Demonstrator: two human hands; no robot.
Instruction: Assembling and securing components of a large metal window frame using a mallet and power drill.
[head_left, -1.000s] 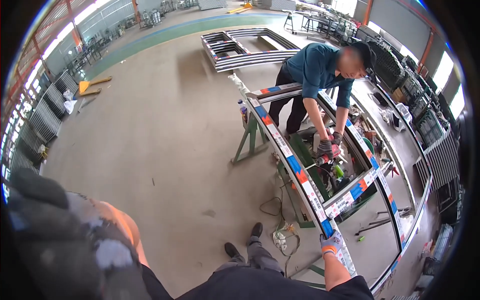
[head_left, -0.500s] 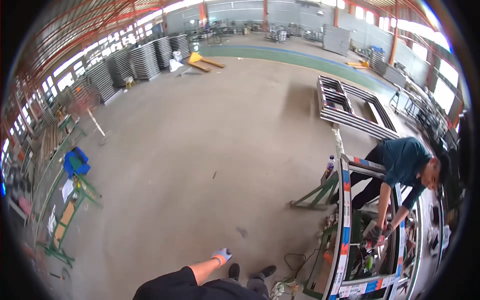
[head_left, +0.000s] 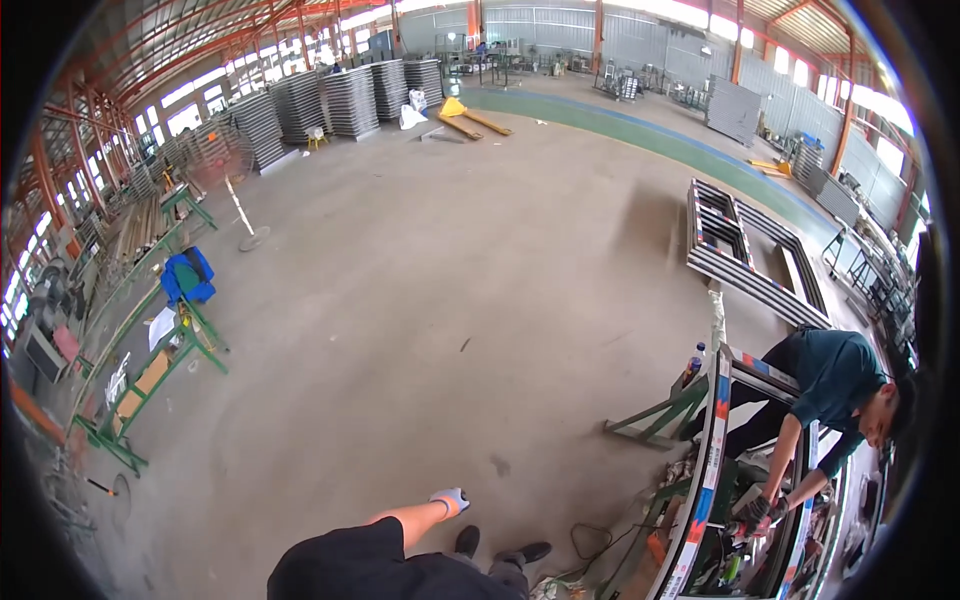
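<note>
My left hand (head_left: pixel 451 500) is in a pale grey glove with an orange cuff. It hangs over the bare concrete floor, just left of my dark shoes (head_left: pixel 505 550). Its fingers look curled in, and nothing shows in them. A black sleeve (head_left: pixel 350 555) covers my upper arm. My right hand is out of view. To my right, the nearest work is a long metal frame (head_left: pixel 708 470) with red, blue and white tape, propped on a green trestle (head_left: pixel 665 412). A co-worker in a dark green shirt (head_left: pixel 838 375) bends over it, gloved hands (head_left: pixel 758 515) around a red tool.
Stacked frames (head_left: pixel 755 255) lie beyond the trestle. A bottle (head_left: pixel 694 362) stands by the frame. A cable (head_left: pixel 592 540) trails on the floor near my feet. At left stand green racks (head_left: pixel 150 385) with a blue cloth (head_left: pixel 188 277). A yellow pallet jack (head_left: pixel 470 118) is far ahead.
My view has swung left and up, so the surroundings sit farther right and lower. My left hand stays low beside my feet. The co-worker remains bent over the frame.
</note>
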